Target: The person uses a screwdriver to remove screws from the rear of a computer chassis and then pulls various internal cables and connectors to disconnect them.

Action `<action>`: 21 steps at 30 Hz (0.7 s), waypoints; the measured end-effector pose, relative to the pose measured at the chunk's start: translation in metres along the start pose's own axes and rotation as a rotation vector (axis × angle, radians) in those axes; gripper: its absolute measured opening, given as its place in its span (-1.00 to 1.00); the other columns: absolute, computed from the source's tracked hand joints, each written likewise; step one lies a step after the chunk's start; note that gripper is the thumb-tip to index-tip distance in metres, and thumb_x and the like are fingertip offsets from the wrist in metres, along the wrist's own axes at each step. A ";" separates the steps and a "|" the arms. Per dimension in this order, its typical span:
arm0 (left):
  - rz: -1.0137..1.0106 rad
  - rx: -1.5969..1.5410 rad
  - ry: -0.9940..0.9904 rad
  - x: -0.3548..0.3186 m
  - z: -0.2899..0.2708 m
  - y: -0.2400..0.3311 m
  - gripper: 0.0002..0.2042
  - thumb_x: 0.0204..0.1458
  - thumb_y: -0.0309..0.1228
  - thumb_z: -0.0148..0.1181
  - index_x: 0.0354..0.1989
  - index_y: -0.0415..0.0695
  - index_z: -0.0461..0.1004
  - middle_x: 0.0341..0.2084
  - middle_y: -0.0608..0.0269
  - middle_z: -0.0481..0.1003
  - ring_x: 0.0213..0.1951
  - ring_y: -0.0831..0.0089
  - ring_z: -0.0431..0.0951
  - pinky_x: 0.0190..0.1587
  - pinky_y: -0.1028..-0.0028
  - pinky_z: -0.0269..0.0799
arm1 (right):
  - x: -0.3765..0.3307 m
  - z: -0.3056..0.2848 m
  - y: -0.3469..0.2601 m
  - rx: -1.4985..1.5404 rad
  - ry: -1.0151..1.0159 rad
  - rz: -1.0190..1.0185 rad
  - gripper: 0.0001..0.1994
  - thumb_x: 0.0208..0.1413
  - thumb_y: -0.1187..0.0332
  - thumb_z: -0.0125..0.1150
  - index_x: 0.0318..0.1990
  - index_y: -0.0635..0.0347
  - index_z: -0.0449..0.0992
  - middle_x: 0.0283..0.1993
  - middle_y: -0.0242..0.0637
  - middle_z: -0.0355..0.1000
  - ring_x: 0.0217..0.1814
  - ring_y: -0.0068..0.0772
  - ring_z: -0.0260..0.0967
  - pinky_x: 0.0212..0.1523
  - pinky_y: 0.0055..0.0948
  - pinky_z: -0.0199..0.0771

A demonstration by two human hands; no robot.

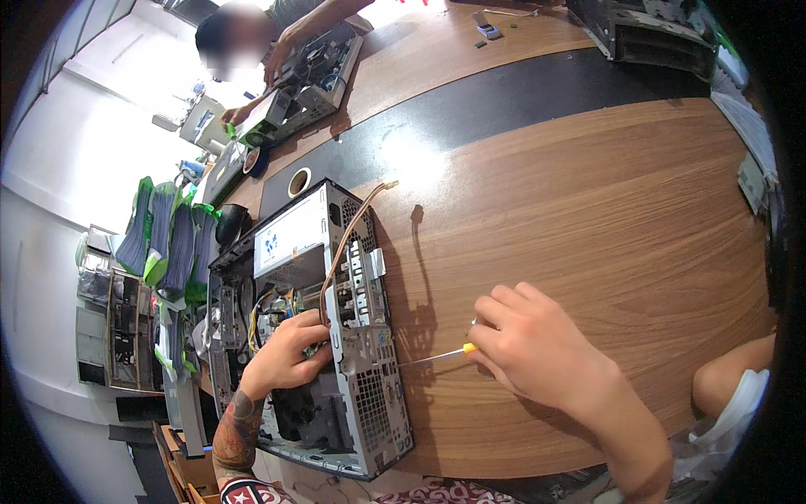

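Note:
An opened desktop computer case (346,370) lies on its side at the table's near left edge, its inner parts exposed. My left hand (294,349) reaches into it with curled fingers, against the inside of the perforated metal back panel. Its fingertips are hidden, so what they grip cannot be made out. To the right of the case, my right hand (529,349) is closed round a screwdriver (468,348) with a yellow handle. Its thin shaft points left and the tip meets the back panel. A brown cable (346,239) rises out of the case, its connector hanging beyond the panel.
A roll of tape (299,182) sits behind the case. At the far left of the table another person's hands (285,52) work on a second opened computer (323,80). Another dark case (642,38) stands far right. Bundles with green wrapping (172,235) are at left.

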State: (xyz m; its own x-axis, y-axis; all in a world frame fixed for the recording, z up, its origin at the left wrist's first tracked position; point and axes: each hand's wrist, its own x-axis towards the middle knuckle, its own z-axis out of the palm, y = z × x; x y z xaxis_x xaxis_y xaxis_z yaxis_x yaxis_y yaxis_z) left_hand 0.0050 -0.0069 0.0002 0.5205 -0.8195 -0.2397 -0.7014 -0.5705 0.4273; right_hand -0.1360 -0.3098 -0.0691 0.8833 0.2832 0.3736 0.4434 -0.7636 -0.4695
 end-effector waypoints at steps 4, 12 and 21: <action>-0.093 -0.017 -0.062 -0.002 -0.002 -0.001 -0.64 -0.17 -0.54 0.08 -0.11 -0.30 0.52 -0.13 -0.14 0.50 -0.06 -0.14 0.46 0.03 0.15 0.37 | 0.002 0.001 0.002 0.029 0.030 -0.001 -0.96 -0.14 0.46 0.25 -0.49 0.17 0.51 -0.33 -0.28 0.40 -0.15 -0.31 0.36 -0.10 -0.37 0.35; -0.024 -0.011 0.000 -0.001 0.001 -0.001 -0.81 -0.10 -0.55 0.16 -0.27 -0.32 0.53 -0.33 0.00 0.44 -0.21 0.02 0.46 -0.12 0.22 0.40 | -0.001 -0.016 0.000 0.059 0.004 0.025 -0.86 -0.03 0.32 0.33 -0.46 0.17 0.54 -0.34 -0.28 0.40 -0.15 -0.31 0.37 -0.07 -0.36 0.34; -0.010 -0.027 0.015 0.000 0.001 0.001 -0.80 -0.10 -0.56 0.16 -0.26 -0.31 0.53 -0.31 0.00 0.45 -0.19 0.01 0.47 -0.10 0.22 0.41 | -0.004 -0.030 0.003 0.076 -0.111 0.101 -0.86 -0.01 0.34 0.29 -0.48 0.19 0.53 -0.35 -0.24 0.41 -0.16 -0.28 0.38 -0.07 -0.34 0.35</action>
State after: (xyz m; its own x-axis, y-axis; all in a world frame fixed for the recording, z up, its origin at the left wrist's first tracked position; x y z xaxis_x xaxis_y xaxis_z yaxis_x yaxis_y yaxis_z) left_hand 0.0041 -0.0075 -0.0005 0.5347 -0.8129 -0.2309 -0.6830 -0.5767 0.4483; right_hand -0.1431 -0.3303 -0.0479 0.9337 0.2727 0.2322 0.3576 -0.7469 -0.5606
